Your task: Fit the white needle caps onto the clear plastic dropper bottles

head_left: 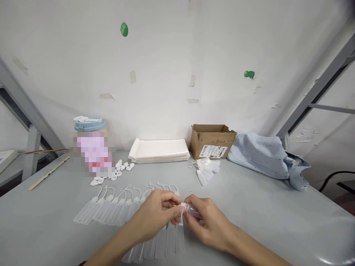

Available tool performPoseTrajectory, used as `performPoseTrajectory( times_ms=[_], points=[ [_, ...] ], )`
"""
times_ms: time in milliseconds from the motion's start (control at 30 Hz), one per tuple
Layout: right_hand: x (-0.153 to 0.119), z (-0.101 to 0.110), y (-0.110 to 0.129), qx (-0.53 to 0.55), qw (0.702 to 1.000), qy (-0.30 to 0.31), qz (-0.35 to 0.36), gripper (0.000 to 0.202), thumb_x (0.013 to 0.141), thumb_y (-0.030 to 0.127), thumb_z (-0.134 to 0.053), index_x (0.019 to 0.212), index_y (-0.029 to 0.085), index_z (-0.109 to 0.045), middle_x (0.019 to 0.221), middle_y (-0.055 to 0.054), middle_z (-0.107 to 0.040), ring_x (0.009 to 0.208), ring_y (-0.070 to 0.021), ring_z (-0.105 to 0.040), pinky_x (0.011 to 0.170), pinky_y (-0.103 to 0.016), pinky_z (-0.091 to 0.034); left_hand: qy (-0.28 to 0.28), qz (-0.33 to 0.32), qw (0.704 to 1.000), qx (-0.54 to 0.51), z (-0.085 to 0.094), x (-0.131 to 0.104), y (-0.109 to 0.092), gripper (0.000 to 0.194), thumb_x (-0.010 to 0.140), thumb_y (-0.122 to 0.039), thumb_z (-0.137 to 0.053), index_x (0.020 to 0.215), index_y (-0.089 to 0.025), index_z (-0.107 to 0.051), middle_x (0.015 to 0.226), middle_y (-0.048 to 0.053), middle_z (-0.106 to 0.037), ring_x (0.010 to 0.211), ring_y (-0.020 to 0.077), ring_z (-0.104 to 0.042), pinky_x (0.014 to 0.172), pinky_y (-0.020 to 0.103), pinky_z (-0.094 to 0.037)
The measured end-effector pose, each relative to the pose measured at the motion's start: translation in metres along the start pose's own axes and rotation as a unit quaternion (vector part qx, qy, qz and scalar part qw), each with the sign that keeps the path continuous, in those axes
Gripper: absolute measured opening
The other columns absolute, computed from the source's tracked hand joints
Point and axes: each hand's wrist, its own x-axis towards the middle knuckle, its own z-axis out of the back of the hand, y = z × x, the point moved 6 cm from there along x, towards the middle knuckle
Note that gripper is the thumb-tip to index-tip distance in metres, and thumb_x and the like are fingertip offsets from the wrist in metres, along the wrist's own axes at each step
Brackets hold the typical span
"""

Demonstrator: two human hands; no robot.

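Note:
My right hand (212, 223) is closed around a small translucent plastic tube (194, 211), held sideways just above the table. At the tube's left end is a white cap (183, 204) with a thin strap hanging down, and the fingers of my left hand (156, 214) pinch it. Behind and below my left hand lie two rows of similar flat translucent tubes with white looped straps, a far row (111, 211) and a near row (161, 244). My left hand and forearm cover part of both rows.
Small white plastic pieces (119, 168) lie at the left, by a partly blurred container with a blue lid (90, 124). A white paper stack (159, 150), a cardboard box (212, 142), more tubes (205, 171) and a light blue cloth (257, 153) line the back.

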Motion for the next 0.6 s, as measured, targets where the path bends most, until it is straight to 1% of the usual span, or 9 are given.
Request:
performPoseTrajectory(
  times_ms=[33,100,167,200,233,300,433,600],
  points=[
    [0.000,0.000,-0.002,0.014,1.000,-0.004,-0.012,0.008,0.083,0.019,-0.047,0.082,0.015,-0.053,0.059,0.003,-0.052,0.047,-0.0089,-0.039,0.045,-0.021,-0.027,-0.001,-0.019,1.000,0.019,-0.001,0.000,-0.001,0.015,0.078,-0.026,-0.060,0.079,-0.013,-0.066,0.065,0.002,-0.062,0.061,0.0137,-0.058,0.058,0.024,-0.045],
    [0.002,0.000,-0.005,0.045,0.998,-0.014,-0.042,0.007,0.081,0.018,-0.048,0.079,0.015,-0.054,0.056,0.005,-0.046,0.047,-0.0081,-0.037,0.044,-0.020,-0.026,-0.019,-0.093,0.991,0.098,-0.001,-0.001,-0.007,0.015,0.081,-0.021,-0.055,0.082,-0.014,-0.069,0.074,0.004,-0.064,0.068,0.0151,-0.059,0.064,0.026,-0.046],
    [0.003,0.001,-0.007,0.070,0.995,-0.016,-0.066,0.008,0.080,0.017,-0.049,0.074,0.015,-0.055,0.056,0.006,-0.042,0.050,-0.0079,-0.036,0.045,-0.020,-0.026,-0.041,-0.182,0.965,0.185,-0.001,-0.005,-0.015,0.020,0.084,-0.016,-0.050,0.086,-0.016,-0.071,0.080,0.005,-0.065,0.072,0.0161,-0.059,0.067,0.027,-0.044],
    [0.003,0.001,-0.008,0.083,0.994,-0.012,-0.073,0.009,0.081,0.017,-0.049,0.074,0.015,-0.055,0.057,0.006,-0.042,0.051,-0.0079,-0.036,0.046,-0.020,-0.026,-0.049,-0.214,0.953,0.211,-0.001,-0.007,-0.018,0.022,0.085,-0.015,-0.049,0.088,-0.017,-0.071,0.080,0.005,-0.066,0.073,0.0162,-0.058,0.067,0.027,-0.043],
    [0.004,0.001,-0.008,0.095,0.993,-0.006,-0.074,0.010,0.082,0.018,-0.049,0.074,0.015,-0.055,0.059,0.006,-0.041,0.053,-0.0079,-0.036,0.046,-0.019,-0.027,-0.054,-0.232,0.946,0.221,-0.001,-0.008,-0.020,0.023,0.086,-0.015,-0.049,0.089,-0.018,-0.071,0.080,0.005,-0.066,0.072,0.0159,-0.058,0.066,0.027,-0.043],
    [0.003,0.001,-0.006,0.112,0.992,0.001,-0.064,0.012,0.084,0.021,-0.049,0.077,0.015,-0.056,0.060,0.006,-0.042,0.054,-0.0079,-0.036,0.048,-0.019,-0.027,-0.054,-0.234,0.948,0.208,0.001,-0.009,-0.022,0.022,0.085,-0.014,-0.052,0.090,-0.019,-0.072,0.078,0.004,-0.066,0.070,0.0147,-0.058,0.064,0.025,-0.042],
    [0.002,0.004,-0.002,0.104,0.994,-0.005,-0.045,0.019,0.088,0.029,-0.049,0.080,0.015,-0.059,0.060,0.006,-0.042,0.054,-0.0079,-0.037,0.048,-0.020,-0.026,-0.042,-0.189,0.965,0.175,0.004,-0.008,-0.023,0.019,0.086,-0.019,-0.055,0.087,-0.021,-0.073,0.079,0.002,-0.066,0.072,0.0139,-0.058,0.061,0.022,-0.043],
    [0.002,0.003,-0.001,0.091,0.995,-0.007,-0.037,0.020,0.089,0.031,-0.049,0.079,0.015,-0.057,0.058,0.006,-0.041,0.051,-0.0076,-0.035,0.046,-0.019,-0.026,-0.034,-0.187,0.964,0.188,0.003,-0.009,-0.025,0.027,0.090,-0.022,-0.047,0.082,-0.019,-0.072,0.082,0.003,-0.067,0.076,0.0147,-0.058,0.068,0.024,-0.044]
  ],
)
